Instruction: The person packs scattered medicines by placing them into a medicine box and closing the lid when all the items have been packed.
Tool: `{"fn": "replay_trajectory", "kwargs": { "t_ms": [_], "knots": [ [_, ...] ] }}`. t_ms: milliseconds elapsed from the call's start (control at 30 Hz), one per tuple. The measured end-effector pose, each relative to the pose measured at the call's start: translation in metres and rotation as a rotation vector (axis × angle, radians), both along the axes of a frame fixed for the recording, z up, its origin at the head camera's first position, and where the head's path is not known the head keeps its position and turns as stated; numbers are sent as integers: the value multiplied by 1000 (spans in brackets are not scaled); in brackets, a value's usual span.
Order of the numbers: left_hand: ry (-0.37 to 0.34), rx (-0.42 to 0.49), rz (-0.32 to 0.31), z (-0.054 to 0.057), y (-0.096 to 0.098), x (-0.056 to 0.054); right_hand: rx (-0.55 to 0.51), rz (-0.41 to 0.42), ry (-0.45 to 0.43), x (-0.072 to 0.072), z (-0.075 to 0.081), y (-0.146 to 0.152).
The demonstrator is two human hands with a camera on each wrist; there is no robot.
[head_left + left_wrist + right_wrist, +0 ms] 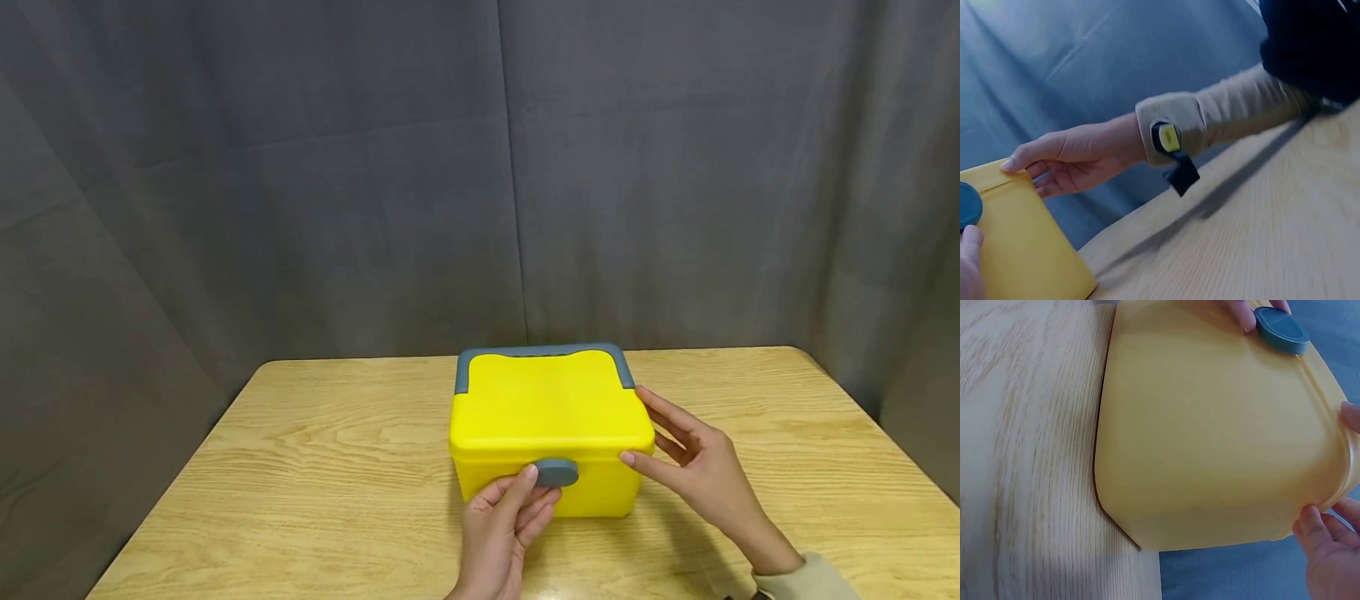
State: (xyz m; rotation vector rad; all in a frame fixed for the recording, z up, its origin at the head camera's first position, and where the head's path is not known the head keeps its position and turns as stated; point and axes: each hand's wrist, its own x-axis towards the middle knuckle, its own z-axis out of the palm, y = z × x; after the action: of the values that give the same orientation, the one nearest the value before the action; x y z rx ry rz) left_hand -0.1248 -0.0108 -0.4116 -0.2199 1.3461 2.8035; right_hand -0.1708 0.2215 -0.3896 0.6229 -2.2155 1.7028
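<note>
A yellow storage box (551, 408) with a closed lid stands on the table. A blue-grey handle (540, 349) lies folded flat around the lid's far edge. On its front sits an oval blue-grey latch (557, 473). My left hand (506, 529) is at this latch, thumb on its left edge and fingers curled under it. My right hand (701, 467) grips the lid's right front corner, with the thumb on the front and the fingers along the right side. In the right wrist view, fingertips (1313, 519) press just under the lid rim.
The light wood table (322, 467) extends on both sides of the box. Grey curtains (360, 183) hang behind it and at both sides. A beige sleeve (1229, 106) covers the right forearm, with a small strapped device (1169, 137) at the cuff.
</note>
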Motion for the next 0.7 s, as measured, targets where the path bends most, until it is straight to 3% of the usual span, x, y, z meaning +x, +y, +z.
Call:
{"fn": "replay_trajectory", "kwargs": {
  "t_ms": [300,700],
  "knots": [
    [-86,60,-24,2,3,4,4,-6,0,2,0,0],
    [-73,21,-99,3,-2,9,-13,12,21,4,1,-1]
  ]
}}
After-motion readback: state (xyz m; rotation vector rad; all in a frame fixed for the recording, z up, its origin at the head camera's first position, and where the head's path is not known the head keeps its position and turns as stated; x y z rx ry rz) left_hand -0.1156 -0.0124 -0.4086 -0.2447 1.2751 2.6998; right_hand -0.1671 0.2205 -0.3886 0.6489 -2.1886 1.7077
